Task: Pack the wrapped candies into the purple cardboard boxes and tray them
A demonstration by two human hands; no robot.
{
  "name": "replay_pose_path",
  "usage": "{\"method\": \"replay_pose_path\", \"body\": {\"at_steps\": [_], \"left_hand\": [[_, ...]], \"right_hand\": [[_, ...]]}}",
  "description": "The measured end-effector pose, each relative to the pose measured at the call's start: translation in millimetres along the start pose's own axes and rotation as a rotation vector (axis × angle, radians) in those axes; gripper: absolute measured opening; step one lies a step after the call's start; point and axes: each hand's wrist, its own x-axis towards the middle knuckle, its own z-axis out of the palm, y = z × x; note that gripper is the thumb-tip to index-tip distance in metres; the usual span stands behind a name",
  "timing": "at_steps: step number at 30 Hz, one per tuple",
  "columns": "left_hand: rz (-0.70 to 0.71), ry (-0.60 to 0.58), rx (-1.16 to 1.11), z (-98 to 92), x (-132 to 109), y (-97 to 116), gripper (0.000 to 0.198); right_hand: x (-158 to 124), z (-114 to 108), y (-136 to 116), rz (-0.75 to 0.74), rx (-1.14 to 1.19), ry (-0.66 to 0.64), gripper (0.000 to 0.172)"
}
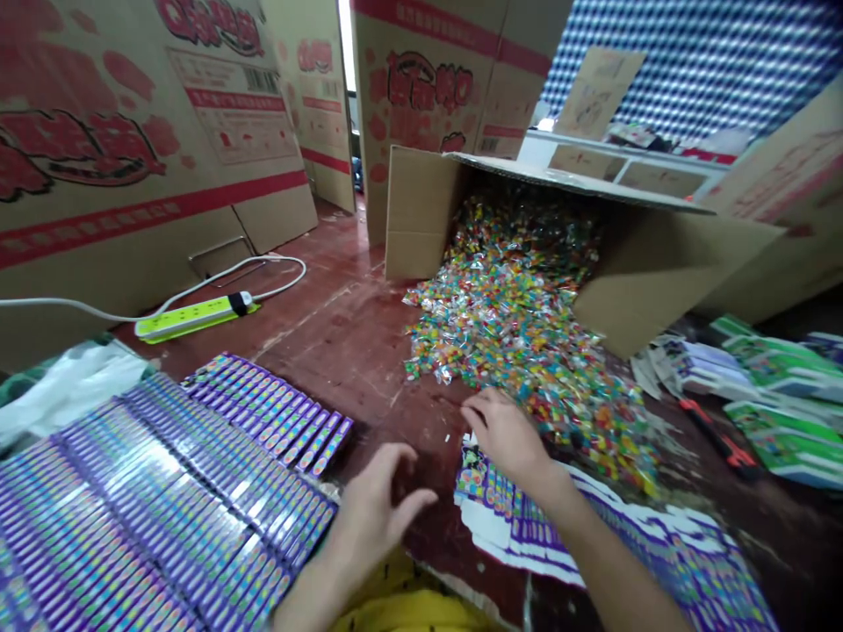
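My right hand [506,432] reaches forward with curled fingers to the near edge of a heap of small colourful candy packets [520,333], over the top of a fanned stack of flat purple-and-white cards [593,535]. Whether anything is in its fingers I cannot see. My left hand [377,509] hovers open above the dark red floor, fingers spread, just right of the rows of filled purple boxes [164,500] and holding nothing.
An open cardboard box [632,272] lies on its side, spilling the candy. Large printed cartons [132,158] stand at the left and back. A green power strip [194,316] with white cable lies on the floor. Green packs [777,395] and an orange cutter [721,439] lie right.
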Motion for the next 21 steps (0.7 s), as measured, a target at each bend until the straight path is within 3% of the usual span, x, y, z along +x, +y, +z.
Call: {"method": "replay_pose_path", "body": {"at_steps": [3,6,11,14,17,21], "left_hand": [[0.022,-0.158,0.174,42.2,10.1,8.3,0.031],[-0.023,-0.175,0.264,61.7,17.6,13.8,0.027],[-0.061,-0.169,0.256,65.0,20.2,15.6,0.029],[-0.060,-0.159,0.222,58.4,20.8,17.7,0.031],[-0.078,-0.176,-0.111,44.5,23.7,23.3,0.027],[-0.227,-0.386,-0.840,26.9,26.2,33.6,0.030]], "right_hand": [[-11.2,5.9,35.7,0.030,-0.027,-0.026,0.025],[-20.1,13.1,42.9,0.008,0.004,-0.033,0.022],[-26.9,10.1,41.3,-0.052,0.117,0.031,0.019],[-32.0,2.7,42.6,-0.024,0.400,0.092,0.015],[-39.3,-8.3,37.7,0.083,0.804,0.024,0.015],[-46.6,-20.7,19.3,0.139,1.075,-0.011,0.013]]}}
